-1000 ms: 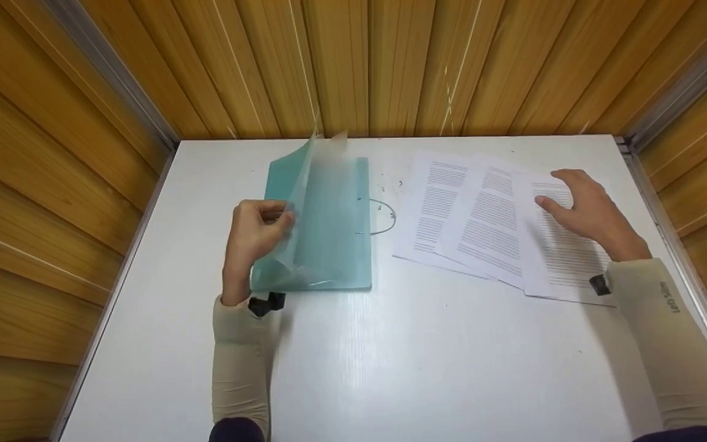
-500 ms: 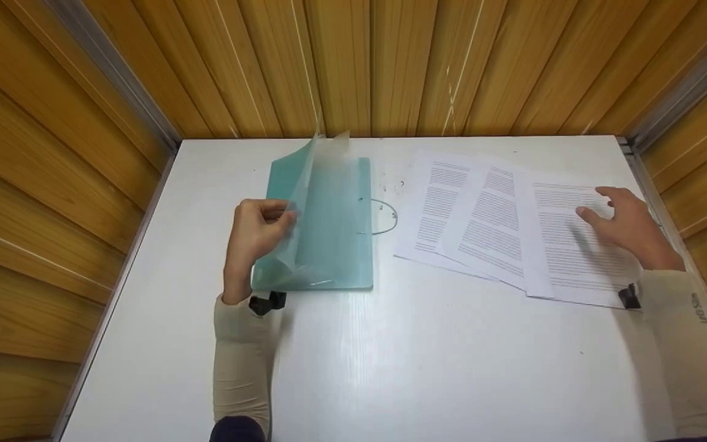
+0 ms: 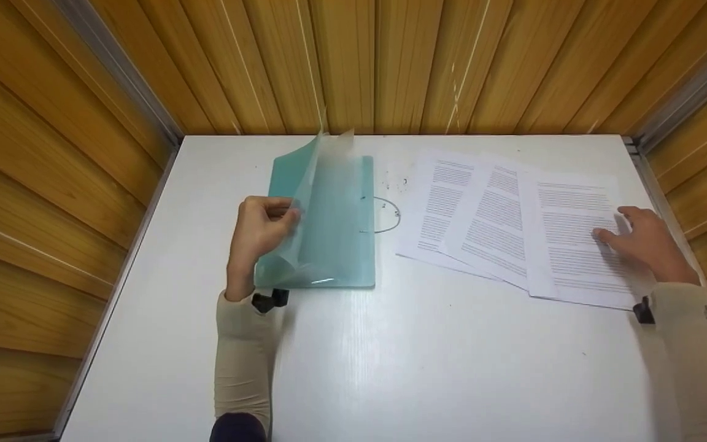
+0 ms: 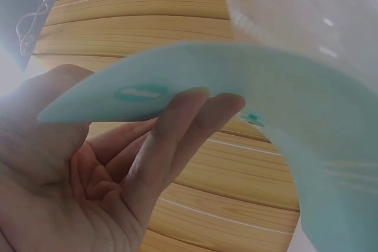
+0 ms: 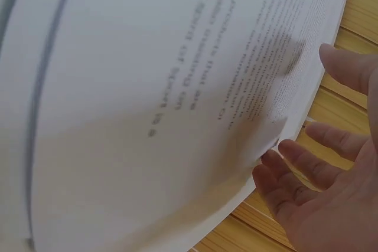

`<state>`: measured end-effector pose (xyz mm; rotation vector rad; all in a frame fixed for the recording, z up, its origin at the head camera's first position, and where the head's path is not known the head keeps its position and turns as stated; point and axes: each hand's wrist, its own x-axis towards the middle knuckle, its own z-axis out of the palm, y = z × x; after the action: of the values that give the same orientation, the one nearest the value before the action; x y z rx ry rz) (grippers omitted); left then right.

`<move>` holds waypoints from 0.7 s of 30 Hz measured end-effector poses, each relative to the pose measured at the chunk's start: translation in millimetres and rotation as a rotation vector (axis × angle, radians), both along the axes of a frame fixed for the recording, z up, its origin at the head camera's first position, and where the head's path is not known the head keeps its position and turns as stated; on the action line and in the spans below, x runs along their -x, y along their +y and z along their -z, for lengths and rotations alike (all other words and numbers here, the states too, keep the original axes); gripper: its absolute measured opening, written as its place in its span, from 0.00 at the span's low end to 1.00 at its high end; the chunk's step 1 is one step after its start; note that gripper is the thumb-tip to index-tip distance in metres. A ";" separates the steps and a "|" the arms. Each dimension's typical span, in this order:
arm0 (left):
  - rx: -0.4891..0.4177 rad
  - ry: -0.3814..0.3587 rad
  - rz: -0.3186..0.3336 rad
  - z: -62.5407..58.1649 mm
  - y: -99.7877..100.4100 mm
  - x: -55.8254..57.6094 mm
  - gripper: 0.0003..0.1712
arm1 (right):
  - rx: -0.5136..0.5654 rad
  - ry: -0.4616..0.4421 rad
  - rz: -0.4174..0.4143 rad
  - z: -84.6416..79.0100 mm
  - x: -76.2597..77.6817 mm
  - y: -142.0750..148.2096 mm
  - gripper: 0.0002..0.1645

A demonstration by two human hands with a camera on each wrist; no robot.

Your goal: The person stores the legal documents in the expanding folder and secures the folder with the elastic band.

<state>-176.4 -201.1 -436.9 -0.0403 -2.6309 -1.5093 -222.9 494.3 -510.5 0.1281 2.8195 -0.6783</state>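
Note:
My left hand [image 3: 260, 227] pinches the raised cover of a teal folder [image 3: 338, 245], with thin clear sleeves standing up beside it. In the left wrist view the folder's cover [image 4: 177, 72] bends between the thumb side and the fingertips. Over the right edge of the rightmost printed sheet [image 3: 574, 245] is my right hand [image 3: 651, 242], thumb and fingers spread apart. In the right wrist view its fingers are by the edge of the sheet [image 5: 106, 128]; whether they touch it I cannot tell.
Two more printed sheets, a middle one [image 3: 494, 221] and a left one [image 3: 445, 202], overlap in a fan. An elastic cord [image 3: 399, 215] loops out from the folder's right side. Wood-patterned walls [image 3: 390, 61] border the white table [image 3: 421, 362].
My right hand has moved right and nearer to me, from over the middle of the rightmost sheet to its right edge. The left hand and folder stay much as they were.

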 end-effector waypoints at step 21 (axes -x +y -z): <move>0.002 -0.013 0.006 2.1 0.4 0.5 0.16 | 0.095 -0.073 0.195 -2.1 -4.3 3.3 0.72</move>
<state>-176.9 -200.7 -439.0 -0.0383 -2.6449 -1.5138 -218.6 497.7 -508.5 0.4065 2.7223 -0.8305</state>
